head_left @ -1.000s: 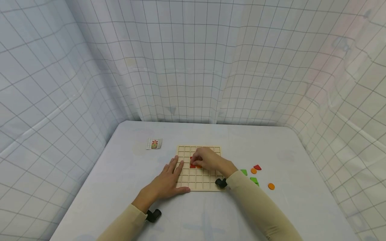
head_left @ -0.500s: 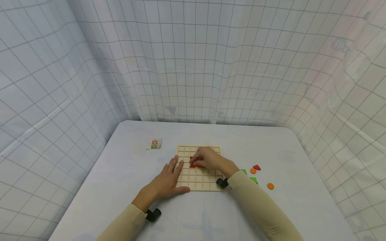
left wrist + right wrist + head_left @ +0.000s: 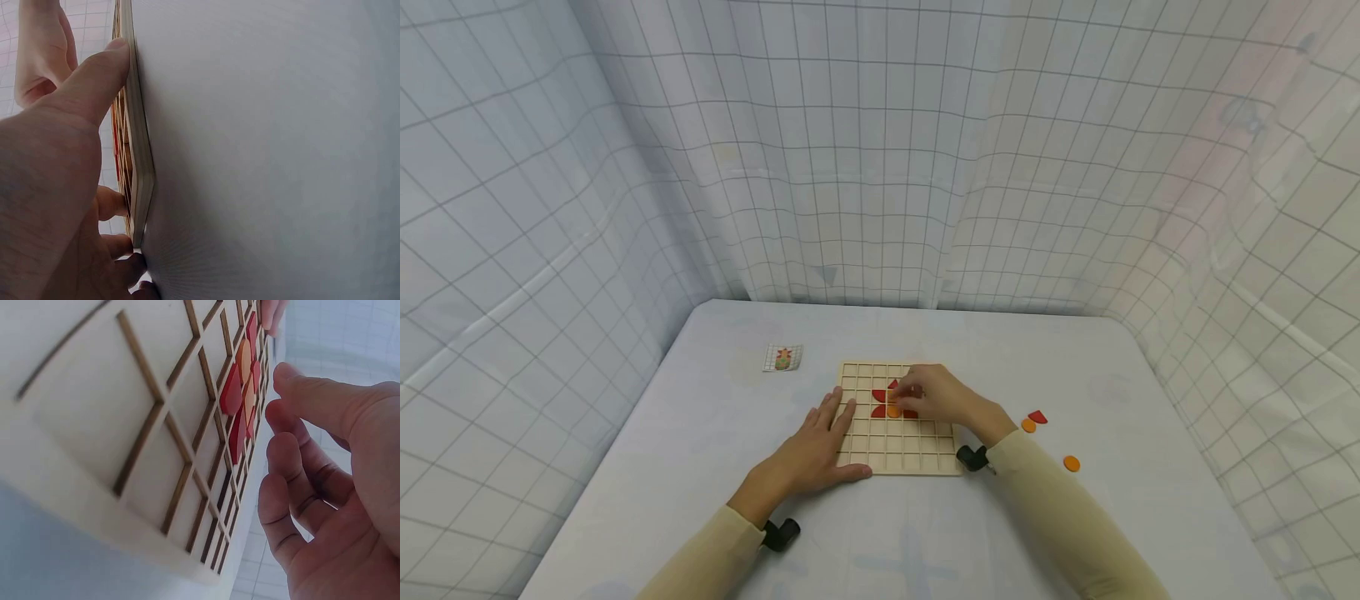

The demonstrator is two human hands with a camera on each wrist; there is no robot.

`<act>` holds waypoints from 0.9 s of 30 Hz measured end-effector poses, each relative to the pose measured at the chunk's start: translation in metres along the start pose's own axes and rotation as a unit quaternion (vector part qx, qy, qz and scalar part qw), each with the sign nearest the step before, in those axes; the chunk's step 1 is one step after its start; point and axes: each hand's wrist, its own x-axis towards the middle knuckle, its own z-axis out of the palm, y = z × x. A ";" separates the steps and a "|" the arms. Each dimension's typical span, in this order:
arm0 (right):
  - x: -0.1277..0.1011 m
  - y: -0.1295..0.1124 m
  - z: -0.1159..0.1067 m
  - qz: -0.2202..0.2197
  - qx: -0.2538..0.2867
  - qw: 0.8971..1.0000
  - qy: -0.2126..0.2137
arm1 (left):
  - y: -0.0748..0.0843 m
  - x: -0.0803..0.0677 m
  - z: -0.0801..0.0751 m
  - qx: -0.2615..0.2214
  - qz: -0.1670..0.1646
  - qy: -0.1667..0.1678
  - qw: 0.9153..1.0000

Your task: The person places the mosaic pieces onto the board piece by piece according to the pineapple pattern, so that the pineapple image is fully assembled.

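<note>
My left hand (image 3: 808,458) lies spread along the left side of a wooden grid board (image 3: 917,460). Its thumb (image 3: 100,78) rests on the near edge in the left wrist view. Over the board's middle is my right hand (image 3: 942,398), fingers loosely bent, thumb and fingertips apart with nothing seen between them. Just left of those fingertips, in the right wrist view, red rounded pieces (image 3: 232,394) surround two orange discs (image 3: 249,395) in the grid cells. From the head, one orange disc (image 3: 893,412) shows fully; the right hand partly covers the other pieces.
Right of the board lie a loose red piece (image 3: 1037,417), an orange disc (image 3: 1028,425) and another orange disc (image 3: 1072,463). A small printed picture card (image 3: 783,358) lies at the back left. Gridded white curtains (image 3: 880,208) enclose the table's back and sides.
My right hand has shifted right, uncovering red pieces and an orange disc on the board. Green pieces beside the board are now hidden by the right forearm. The left hand stays put.
</note>
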 end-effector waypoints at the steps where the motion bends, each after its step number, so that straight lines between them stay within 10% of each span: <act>1: -0.003 0.001 -0.001 0.003 0.000 1.000 0.003 | 0.000 0.000 0.000 0.000 -0.001 0.000 1.000; 27: -0.122 0.055 -0.035 0.098 0.008 0.994 0.053 | 0.000 0.003 0.004 0.002 0.000 0.006 1.000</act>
